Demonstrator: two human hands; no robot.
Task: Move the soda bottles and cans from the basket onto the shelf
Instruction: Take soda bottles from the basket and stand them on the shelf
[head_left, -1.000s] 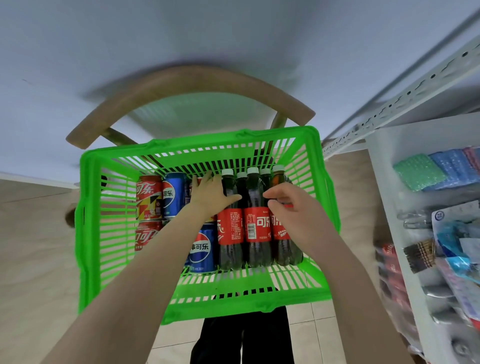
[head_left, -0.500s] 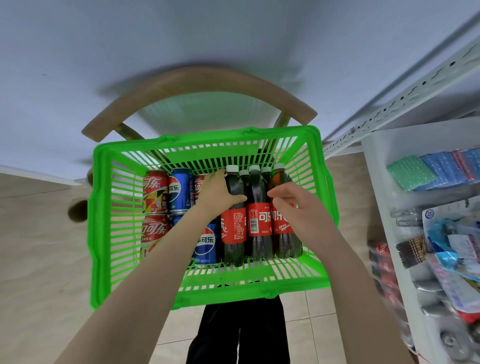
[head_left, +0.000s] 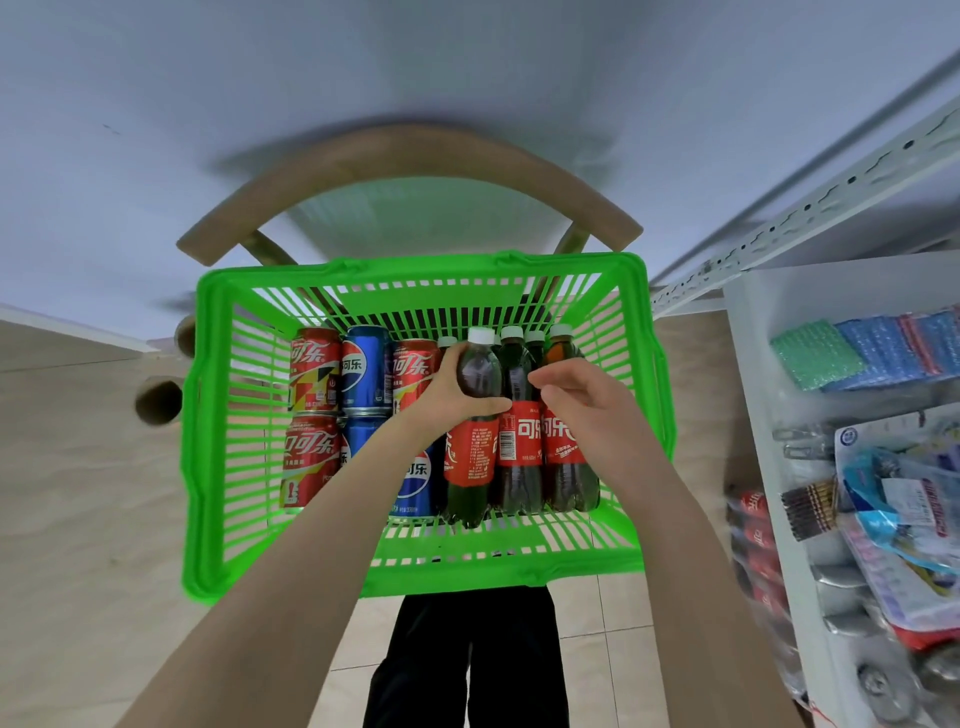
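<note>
A green plastic basket (head_left: 208, 467) rests on a wooden chair. Inside stand several red and blue cans (head_left: 311, 374) on the left and several dark cola bottles with red labels on the right. My left hand (head_left: 447, 395) is wrapped around the neck of the leftmost front bottle (head_left: 470, 452), which stands a little higher than its neighbours. My right hand (head_left: 576, 405) lies against the right-hand bottles (head_left: 563, 441), thumb and fingers at their shoulders; whether it grips one is unclear. The white shelf (head_left: 753, 395) stands at the right.
The chair's curved wooden backrest (head_left: 415, 156) arcs behind the basket. The shelf holds blue and green sponges (head_left: 862, 353), clips and packaged goods (head_left: 904, 493), with red cans lower down. Beige tiled floor lies below, and my dark trousers show under the basket.
My left hand has closed on the leftmost front bottle and raised it slightly. The right hand has shifted a little on the right bottles. The basket sits more central in view.
</note>
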